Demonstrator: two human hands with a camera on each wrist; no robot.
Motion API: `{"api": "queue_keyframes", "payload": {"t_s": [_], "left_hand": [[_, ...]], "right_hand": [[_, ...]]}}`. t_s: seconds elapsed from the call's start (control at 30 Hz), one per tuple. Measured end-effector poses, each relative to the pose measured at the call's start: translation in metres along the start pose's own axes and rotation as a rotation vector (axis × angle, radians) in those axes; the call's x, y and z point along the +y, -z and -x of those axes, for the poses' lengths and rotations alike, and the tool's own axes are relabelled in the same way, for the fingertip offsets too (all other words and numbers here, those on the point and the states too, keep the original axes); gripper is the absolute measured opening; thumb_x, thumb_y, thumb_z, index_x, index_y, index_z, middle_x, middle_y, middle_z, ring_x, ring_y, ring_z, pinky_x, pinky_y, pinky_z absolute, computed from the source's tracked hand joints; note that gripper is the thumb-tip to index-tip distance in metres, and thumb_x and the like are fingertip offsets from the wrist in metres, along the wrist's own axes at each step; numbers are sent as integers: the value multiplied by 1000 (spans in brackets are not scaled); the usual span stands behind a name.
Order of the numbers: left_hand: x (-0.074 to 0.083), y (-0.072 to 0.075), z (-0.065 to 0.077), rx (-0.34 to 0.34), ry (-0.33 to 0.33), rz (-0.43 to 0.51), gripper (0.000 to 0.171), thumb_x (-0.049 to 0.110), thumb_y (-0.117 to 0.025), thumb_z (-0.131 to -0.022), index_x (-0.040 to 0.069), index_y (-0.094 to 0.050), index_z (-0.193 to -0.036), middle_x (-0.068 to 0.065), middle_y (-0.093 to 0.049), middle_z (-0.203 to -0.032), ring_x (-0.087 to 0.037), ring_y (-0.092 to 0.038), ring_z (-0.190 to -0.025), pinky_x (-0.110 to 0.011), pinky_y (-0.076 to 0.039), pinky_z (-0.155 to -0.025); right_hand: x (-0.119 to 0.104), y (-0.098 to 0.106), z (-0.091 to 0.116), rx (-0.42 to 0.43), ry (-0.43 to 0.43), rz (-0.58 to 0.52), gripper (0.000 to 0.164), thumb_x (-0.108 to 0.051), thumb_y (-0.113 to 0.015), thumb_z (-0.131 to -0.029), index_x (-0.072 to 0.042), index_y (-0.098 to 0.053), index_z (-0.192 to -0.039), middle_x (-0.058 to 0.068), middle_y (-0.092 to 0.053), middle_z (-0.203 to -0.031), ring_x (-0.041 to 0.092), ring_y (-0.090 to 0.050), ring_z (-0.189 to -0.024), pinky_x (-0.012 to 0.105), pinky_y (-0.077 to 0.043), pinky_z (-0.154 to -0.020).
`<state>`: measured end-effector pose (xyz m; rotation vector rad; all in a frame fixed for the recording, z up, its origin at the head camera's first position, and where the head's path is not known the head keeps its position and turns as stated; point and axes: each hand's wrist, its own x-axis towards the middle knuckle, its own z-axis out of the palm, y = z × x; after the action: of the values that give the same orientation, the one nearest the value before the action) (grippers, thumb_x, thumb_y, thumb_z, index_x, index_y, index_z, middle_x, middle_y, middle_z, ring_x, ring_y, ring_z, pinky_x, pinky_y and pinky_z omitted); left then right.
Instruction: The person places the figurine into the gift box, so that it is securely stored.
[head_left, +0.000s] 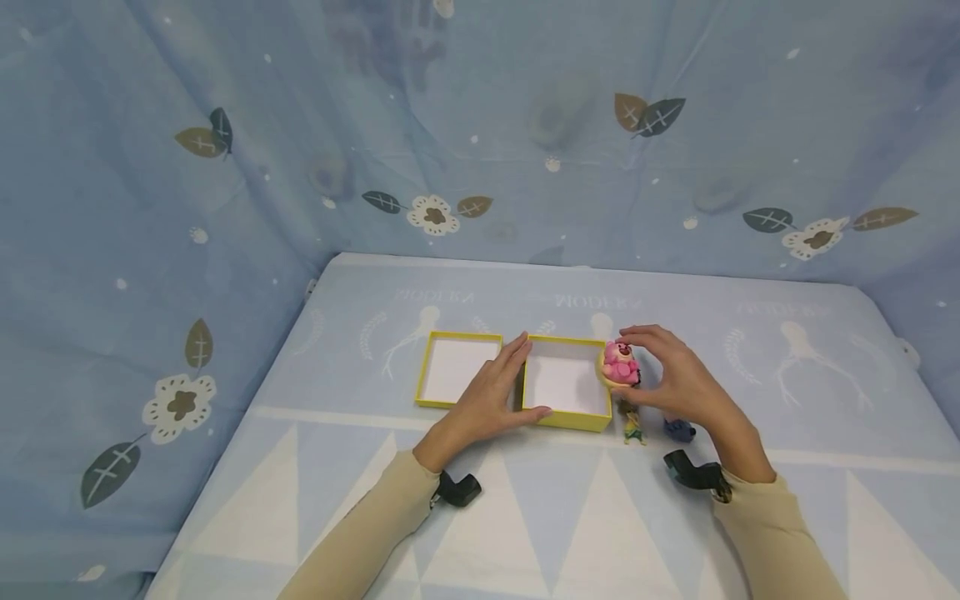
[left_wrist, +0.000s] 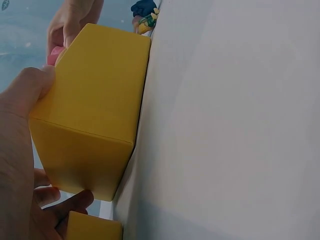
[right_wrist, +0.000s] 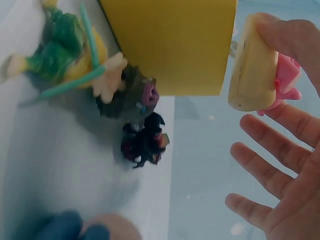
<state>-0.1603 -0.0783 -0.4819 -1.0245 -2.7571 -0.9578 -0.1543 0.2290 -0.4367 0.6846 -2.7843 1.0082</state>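
Observation:
A pink bear figurine [head_left: 621, 367] on a round cream base is pinched between the thumb and fingers of my right hand [head_left: 678, 379]. It is raised beside the right wall of an open yellow box [head_left: 570, 421] with a white inside. In the right wrist view the cream base [right_wrist: 253, 65] is side-on, with the other fingers spread. My left hand [head_left: 483, 400] holds the box at its left side. Its thumb [left_wrist: 37, 82] and fingertips [left_wrist: 80, 200] touch different parts of the box walls in the left wrist view.
Left of the box lies a shallow yellow-rimmed tray or lid [head_left: 431, 405]. To the right are a green-and-yellow figurine [head_left: 633, 429], a dark blue figurine [head_left: 679, 430] and a small black figurine [right_wrist: 142, 142]. A patterned cloth hangs behind the table [head_left: 337, 517].

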Motion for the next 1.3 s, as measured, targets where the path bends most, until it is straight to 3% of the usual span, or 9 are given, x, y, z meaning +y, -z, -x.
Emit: {"api": "queue_keyframes", "payload": {"t_s": [0.3,0.6,0.9,1.3], "left_hand": [[0,-1,0,0,5,-4,100,52,-72,-83,7,-20,-156,-10,-22,-162,-24,-32,-146,-50,-37,-108],[0,-1,-1,-6,11,-8,102,54,-71,-83,8,-19,-157,-12,-22,-162,-26,-32,-145,-55,-37,-108],[1,0,0,1,7,-19,101,54,-72,-82,6,-22,-156,-12,-23,-161,-26,-35,-144,-50,-39,-106],[1,1,0,-12,16,-26,101,54,-72,-82,6,-22,-156,-10,-22,-162,-23,-34,-144,-47,-38,-108]], "right_hand": [[-3,-10,-11,17,94,-9,74,-17,-90,-68,0,-56,-131,17,-53,-134,40,-49,-124,61,-41,-97],[-10,-17,-19,-29,70,-26,74,-21,-89,-70,-1,-55,-133,15,-50,-138,38,-48,-127,60,-42,-99],[-7,-31,-25,-32,125,19,66,-21,-90,-68,-3,-61,-124,20,-52,-134,41,-51,-122,60,-45,-96],[-7,-37,-26,-70,21,63,66,-29,-89,-70,-5,-62,-126,18,-50,-137,43,-51,-122,63,-42,-97]]}}
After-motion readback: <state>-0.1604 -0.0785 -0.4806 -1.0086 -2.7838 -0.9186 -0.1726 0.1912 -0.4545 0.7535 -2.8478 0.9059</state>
